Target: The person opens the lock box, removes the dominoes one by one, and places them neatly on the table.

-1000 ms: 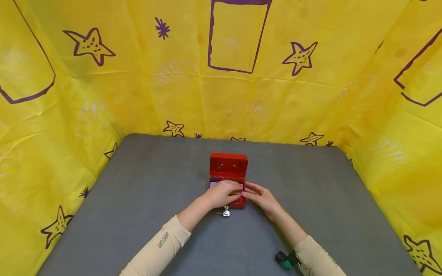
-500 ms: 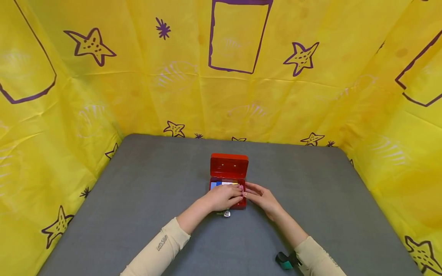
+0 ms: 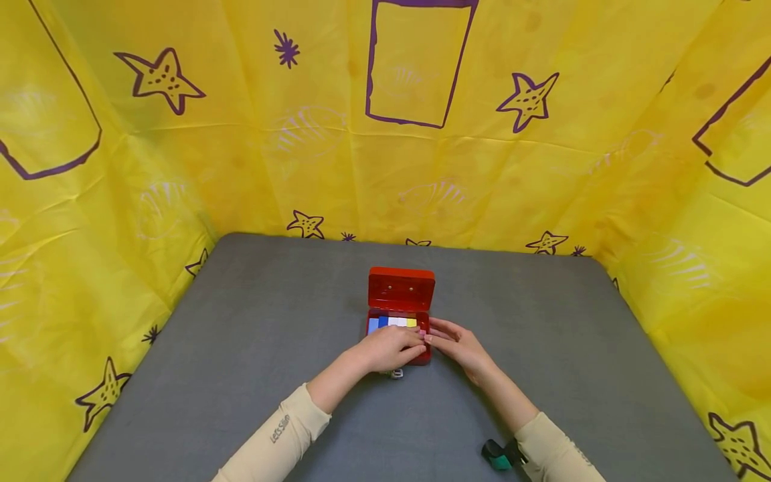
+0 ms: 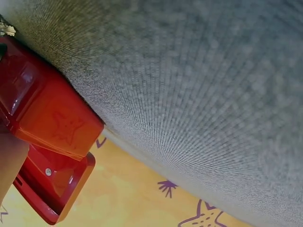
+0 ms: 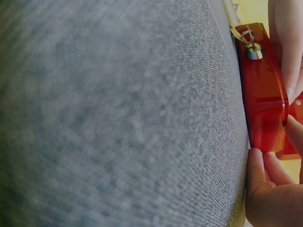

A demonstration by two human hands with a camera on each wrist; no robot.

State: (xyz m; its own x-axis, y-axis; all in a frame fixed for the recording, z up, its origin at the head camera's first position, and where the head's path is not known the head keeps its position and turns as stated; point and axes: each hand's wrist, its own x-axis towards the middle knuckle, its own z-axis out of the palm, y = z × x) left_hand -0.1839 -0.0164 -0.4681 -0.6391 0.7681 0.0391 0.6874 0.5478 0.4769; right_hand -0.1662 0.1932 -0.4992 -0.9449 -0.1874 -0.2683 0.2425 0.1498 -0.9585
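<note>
A small red metal cash box [image 3: 423, 359] stands on the table with its lid [image 3: 400, 289] raised at the back. Inside it, a row of light blue, blue, white and yellow blocks [image 3: 397, 322] shows above my left hand [image 3: 388, 349]. That hand reaches in over the front wall, its straight fingers at a pink block [image 3: 423, 333] by the right side. My right hand [image 3: 465, 353] touches the box at its right: the thumb meets the rim and the other fingertips rest against the outer wall. Keys [image 5: 247, 36] hang from the front lock [image 5: 254, 51].
A black and green object [image 3: 498, 456] lies beside the right sleeve [image 3: 557, 448]. The grey table [image 3: 289, 294] ends at yellow cloth walls [image 3: 253, 167] printed with purple starfish.
My left hand has moved slightly down toward the front of the box, so more of the coloured blocks shows. The right hand stays at the box's right side.
</note>
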